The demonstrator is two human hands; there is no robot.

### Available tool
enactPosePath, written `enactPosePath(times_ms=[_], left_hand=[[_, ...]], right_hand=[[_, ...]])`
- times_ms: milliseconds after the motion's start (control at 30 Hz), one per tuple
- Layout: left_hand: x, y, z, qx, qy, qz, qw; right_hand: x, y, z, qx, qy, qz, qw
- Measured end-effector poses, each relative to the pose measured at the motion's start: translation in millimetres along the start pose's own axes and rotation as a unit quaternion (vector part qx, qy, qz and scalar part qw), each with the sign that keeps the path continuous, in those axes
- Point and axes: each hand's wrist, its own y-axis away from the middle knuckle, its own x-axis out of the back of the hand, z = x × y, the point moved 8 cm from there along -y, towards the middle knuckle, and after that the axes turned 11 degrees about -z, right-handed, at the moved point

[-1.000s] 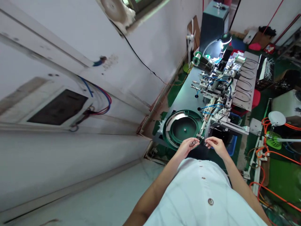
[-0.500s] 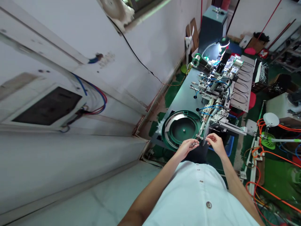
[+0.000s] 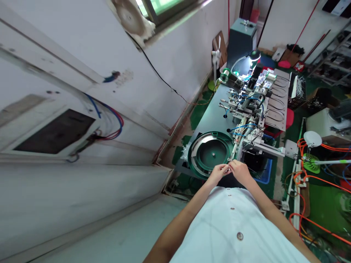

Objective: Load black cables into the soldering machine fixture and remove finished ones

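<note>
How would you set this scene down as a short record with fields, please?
View: head camera, looking down
Left hand: fingertips close against the right hand's, at the near edge of the green bowl
Right hand: bent over the left fingertips
Between fingertips: mostly hidden, too small to identify
Table: bears the bowl and a metal machine with blue tubes
Lamp: lit, at the table's far end

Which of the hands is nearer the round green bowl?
Left: the left hand is by the near side of the bowl; the right hand is farther right of it.
</note>
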Motion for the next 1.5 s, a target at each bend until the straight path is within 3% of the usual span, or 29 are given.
enactPosePath(times_ms=[300,400,533,633,967,1200,1333,1500], left_hand=[[2.1,-1.3,-12.9,0.011,0.009,0.006,1.0],[4.8,1.7,-13.5,0.021,0.028,0.015,0.999],[12.4,7.6,-7.2,0.018,0.07,0.04,0.997],[18.0,10.6,-2.5,0.01,0.109,0.059,0.992],[23.5,12.6,-1.3,0.002,0.184,0.086,0.979],[23.5,10.2,-0.8,-0.004,0.195,0.089,0.977],[23.0,7.3,-2.2,-0.006,0.197,0.091,0.976],[22.2,1.1,-6.6,-0.005,0.196,0.098,0.976]], right_hand=[[-12.9,-1.0,9.6,0.014,0.061,-0.032,0.998],[-18.0,-11.0,32.8,0.009,0.049,-0.016,0.999],[-26.5,-36.5,74.7,-0.052,0.057,0.033,0.996],[-37.4,-54.7,92.9,-0.08,0.079,0.06,0.992],[-60.1,-73.4,100.3,-0.041,0.117,0.074,0.99],[-42.5,-60.6,90.7,-0.024,0.081,0.113,0.99],[-21.7,-35.4,56.3,0.008,0.05,0.13,0.99],[-17.4,-10.3,7.8,0.07,0.048,0.093,0.992]])
